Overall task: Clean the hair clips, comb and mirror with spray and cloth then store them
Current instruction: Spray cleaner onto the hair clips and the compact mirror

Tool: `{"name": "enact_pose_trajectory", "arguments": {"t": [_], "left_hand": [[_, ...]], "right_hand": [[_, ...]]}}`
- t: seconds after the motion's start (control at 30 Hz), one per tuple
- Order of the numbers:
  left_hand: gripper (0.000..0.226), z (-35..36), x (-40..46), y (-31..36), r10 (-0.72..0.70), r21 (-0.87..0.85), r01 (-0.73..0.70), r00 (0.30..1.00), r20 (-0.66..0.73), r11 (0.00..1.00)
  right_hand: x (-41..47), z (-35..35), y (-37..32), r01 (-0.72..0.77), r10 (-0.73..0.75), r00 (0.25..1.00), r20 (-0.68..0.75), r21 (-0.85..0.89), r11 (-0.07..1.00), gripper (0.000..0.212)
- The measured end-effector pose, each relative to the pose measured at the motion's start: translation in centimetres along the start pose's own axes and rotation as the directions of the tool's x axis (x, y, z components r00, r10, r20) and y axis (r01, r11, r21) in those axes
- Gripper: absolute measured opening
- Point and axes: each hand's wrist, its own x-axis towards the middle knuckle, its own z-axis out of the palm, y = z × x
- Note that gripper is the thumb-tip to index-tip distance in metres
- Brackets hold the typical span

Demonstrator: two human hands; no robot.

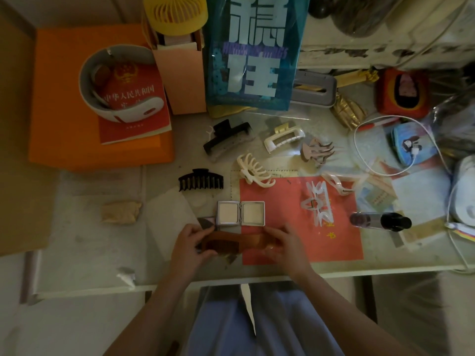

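In the head view, low centre, the left hand (189,246) and right hand (279,244) each pinch an end of the brown wooden comb (231,241), just below the open compact mirror (240,213). Judging from this, keeping both ends supported steadies wiping; the spray bottle (380,222) lies right, the folded cloth (120,211) left.

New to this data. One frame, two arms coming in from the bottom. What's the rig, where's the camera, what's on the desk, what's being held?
No robot here: a person's two bare hands. The single picture comes from a wide-angle camera worn on the head, looking forward and down.

The left hand and right hand each hold one end of a brown comb just above the desk; both have a curled grip on it.

Beyond the comb lies an open compact mirror. Further back are several hair clips, including a black clip and a cream clip. A dark spray bottle lies on its side to the right.
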Motion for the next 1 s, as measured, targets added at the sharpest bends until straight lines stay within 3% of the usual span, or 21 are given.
{"name": "enact_pose_trajectory", "arguments": {"t": [0.3,0.43,0.57,0.77,1.0], "left_hand": [[0.046,0.2,0.0,0.4,0.007,0.049,-0.005,1.000,-0.030,0.999],[0.032,-0.1,-0.5,0.8,0.003,-0.026,-0.004,1.000,-0.007,1.000],[0.028,-1.6,-1.1,1.7,0.016,-0.163,-0.025,0.998,-0.055,0.986],[0.021,-5.0,-0.9,6.7,0.035,-0.349,-0.034,0.999,-0.003,0.937],[0.018,-6.9,-0.6,13.2,0.007,-0.487,-0.016,1.000,-0.021,0.873]], "right_hand": [[0.0,0.8,0.4,0.115,-0.137,0.986,-0.098,-0.202,0.973,0.036],[-0.2,0.0,-0.2,0.048,-0.048,0.999,-0.005,-0.030,0.998,0.025],[-1.1,-1.8,-2.0,0.018,-0.015,1.000,-0.027,0.120,0.993,0.030],[-1.5,-5.2,-4.1,0.077,-0.021,0.984,-0.174,0.319,0.945,0.034],[-3.4,-8.4,-5.2,0.145,-0.008,0.944,-0.329,0.396,0.907,0.041]]}}
